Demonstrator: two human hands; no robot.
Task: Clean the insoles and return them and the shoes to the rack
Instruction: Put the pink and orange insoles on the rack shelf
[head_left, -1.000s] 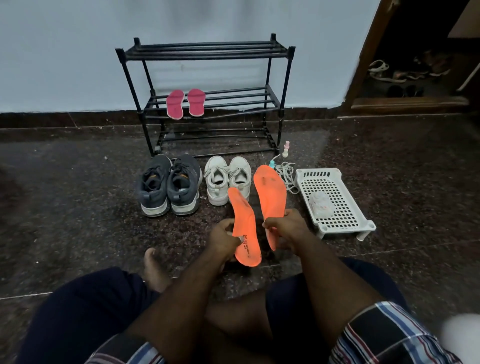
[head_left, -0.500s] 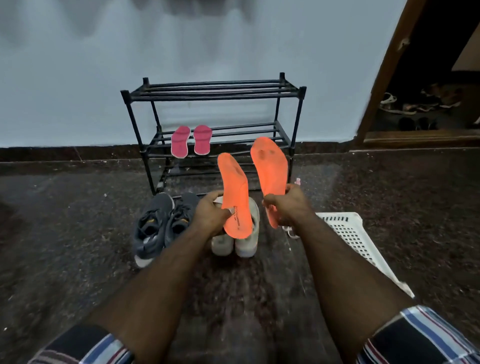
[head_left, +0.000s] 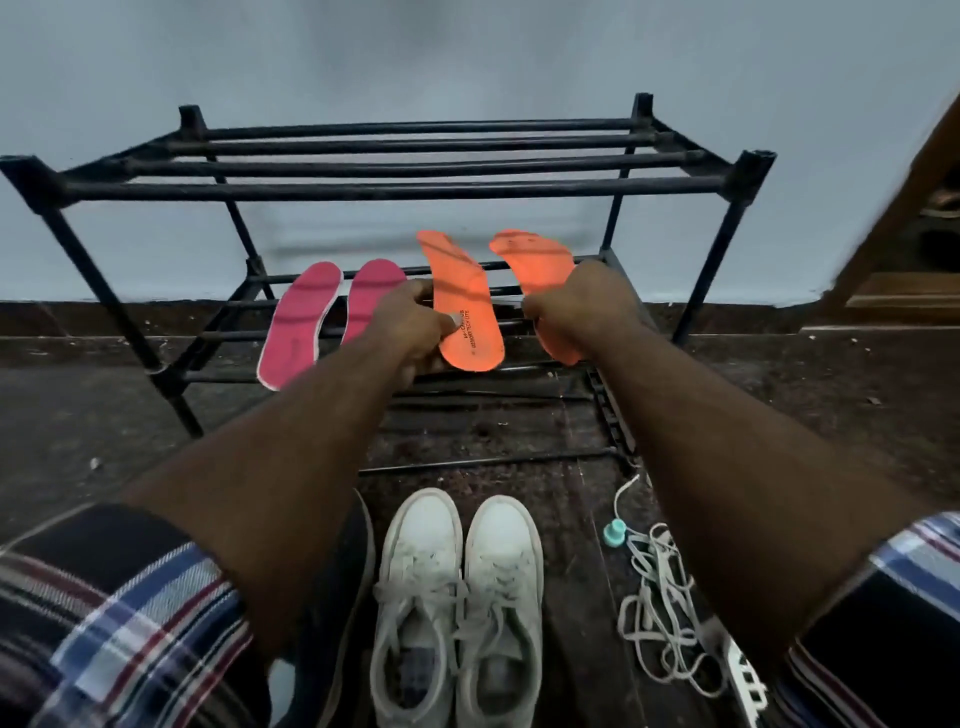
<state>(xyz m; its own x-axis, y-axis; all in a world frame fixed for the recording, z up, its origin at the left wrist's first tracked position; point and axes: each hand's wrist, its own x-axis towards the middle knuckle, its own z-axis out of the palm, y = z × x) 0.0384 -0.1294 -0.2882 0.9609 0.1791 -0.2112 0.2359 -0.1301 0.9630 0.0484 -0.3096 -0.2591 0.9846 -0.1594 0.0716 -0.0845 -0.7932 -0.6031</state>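
Note:
Both my arms reach out to the black metal shoe rack (head_left: 395, 187). My left hand (head_left: 410, 327) grips an orange insole (head_left: 465, 301) by its heel end, and my right hand (head_left: 582, 306) grips a second orange insole (head_left: 535, 265). Both insoles are over the bars of the middle shelf. Two pink insoles (head_left: 306, 322) lean on that shelf just left of my left hand. A pair of white sneakers (head_left: 460, 597) stands on the floor below, between my arms. Part of a dark shoe (head_left: 343, 587) shows beside my left forearm.
Loose white laces (head_left: 660, 613) and a small teal object (head_left: 614, 534) lie on the dark floor at the right. A corner of the white plastic basket (head_left: 745, 680) shows under my right arm. A wooden door frame (head_left: 904, 208) stands at the far right.
I have leaned forward and carried both orange insoles from near my lap up to the rack's middle shelf. The view has closed in on the rack.

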